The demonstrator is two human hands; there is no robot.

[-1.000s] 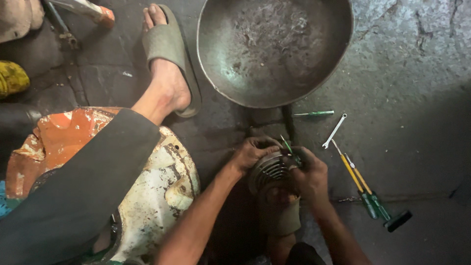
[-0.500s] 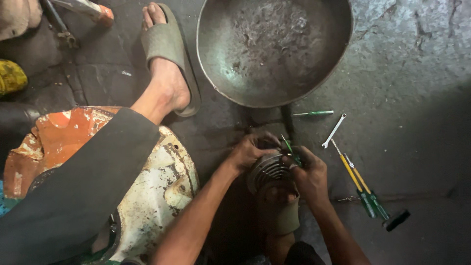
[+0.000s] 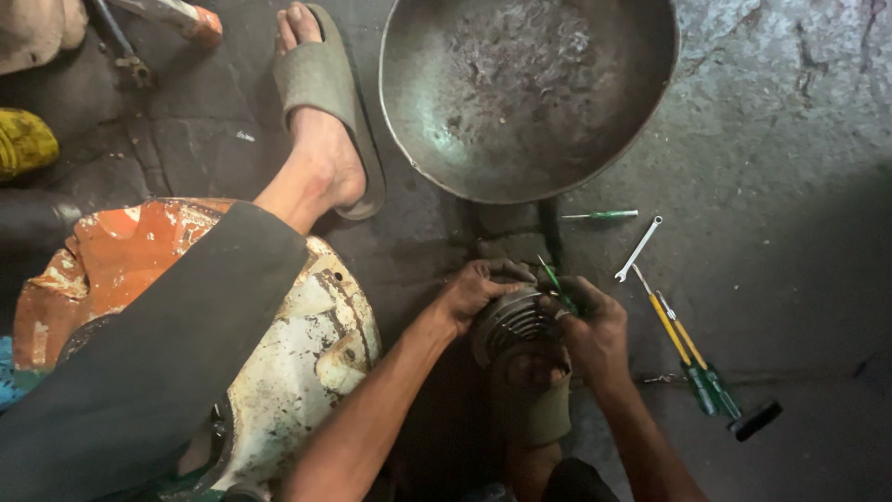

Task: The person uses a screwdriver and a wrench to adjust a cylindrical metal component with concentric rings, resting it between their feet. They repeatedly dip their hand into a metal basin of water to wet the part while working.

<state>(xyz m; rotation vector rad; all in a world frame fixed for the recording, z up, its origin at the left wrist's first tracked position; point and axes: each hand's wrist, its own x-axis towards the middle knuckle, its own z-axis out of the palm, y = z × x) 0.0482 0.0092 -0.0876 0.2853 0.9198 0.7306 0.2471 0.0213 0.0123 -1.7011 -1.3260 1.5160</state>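
The round, ribbed grey metal housing [image 3: 514,325] sits on the dark concrete floor [image 3: 790,186] just below the big, dented round metal pan [image 3: 530,93], braced against the toes of a foot in an olive sandal [image 3: 531,409] that lies directly beneath it. Well to the left of the housing lies a large rusted orange-and-white painted metal shell [image 3: 307,372], partly under a dark trouser leg. On the housing's left edge the left hand [image 3: 476,288] is curled over the rim, fingers pressed around it to hold it down. On the right edge the right hand [image 3: 595,325] pinches a thin green-handled screwdriver [image 3: 556,281], its tip angled into the top of the housing. The work looks best done with the left hand and foot keeping the housing from turning while the blade stays seated squarely, so it does not slip toward the fingers. Right of the housing lie two yellow-shafted screwdrivers with green handles [image 3: 688,349], a small silver spanner [image 3: 637,248] and, nearer the pan, another small green screwdriver [image 3: 602,215].
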